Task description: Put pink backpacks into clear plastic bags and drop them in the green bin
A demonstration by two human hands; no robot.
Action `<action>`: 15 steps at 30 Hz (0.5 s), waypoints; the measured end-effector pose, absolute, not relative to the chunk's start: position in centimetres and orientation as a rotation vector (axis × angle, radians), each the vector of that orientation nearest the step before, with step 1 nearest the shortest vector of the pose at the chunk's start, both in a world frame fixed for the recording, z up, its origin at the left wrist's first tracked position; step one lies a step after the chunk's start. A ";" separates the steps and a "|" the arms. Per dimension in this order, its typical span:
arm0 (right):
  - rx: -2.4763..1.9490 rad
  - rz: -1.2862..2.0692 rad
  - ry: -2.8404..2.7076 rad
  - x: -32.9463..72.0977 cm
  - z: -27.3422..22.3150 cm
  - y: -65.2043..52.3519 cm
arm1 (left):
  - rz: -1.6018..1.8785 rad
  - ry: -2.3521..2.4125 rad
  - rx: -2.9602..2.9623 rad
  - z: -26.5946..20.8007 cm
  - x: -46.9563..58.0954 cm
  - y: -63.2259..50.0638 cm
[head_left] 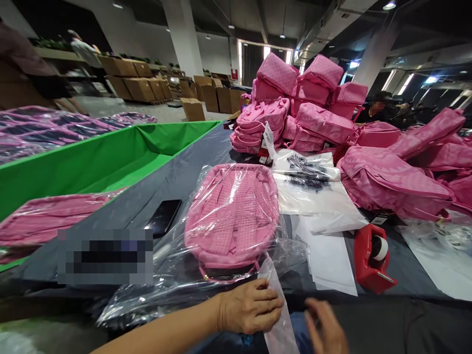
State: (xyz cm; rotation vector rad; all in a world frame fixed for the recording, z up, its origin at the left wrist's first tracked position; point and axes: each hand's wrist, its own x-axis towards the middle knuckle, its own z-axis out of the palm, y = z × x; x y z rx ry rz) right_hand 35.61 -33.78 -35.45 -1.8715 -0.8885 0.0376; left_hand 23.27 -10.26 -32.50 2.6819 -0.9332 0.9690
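Note:
A pink backpack (pixel 232 211) lies inside a clear plastic bag (pixel 173 275) on the dark-covered table, its straps and mesh back facing up. The bag's loose end spreads toward me. Just below the backpack, my left hand (pixel 251 306) is closed on a whitish, see-through strip of plastic (pixel 276 300) at the bag's near edge. Whether that strip belongs to the bag, I cannot tell. My right hand (pixel 326 327), slightly blurred, is off to the right of the strip at the table's front edge. Its fingers are apart and nothing shows in them.
A red tape dispenser (pixel 374 260), white paper sheets (pixel 332 255) and printed plastic bags (pixel 309 182) lie to the right. Pink backpacks (pixel 317 123) are piled behind. A black phone (pixel 164 218) rests left; beyond is a green-lined bin (pixel 147 137). People and cartons stand farther back.

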 end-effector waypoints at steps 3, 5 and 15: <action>-1.969 -0.634 -1.263 38.7 -31.2 -29.7 | 0.930 -0.850 2.703 -32.8 22.5 -10.7; -1.878 -0.923 -1.607 39.8 -28.8 -25.7 | 0.918 -0.816 2.730 -32.7 22.2 -11.2; -1.626 -0.556 -1.120 43.6 -20.0 -20.7 | 0.811 0.095 2.586 -29.7 26.2 -9.5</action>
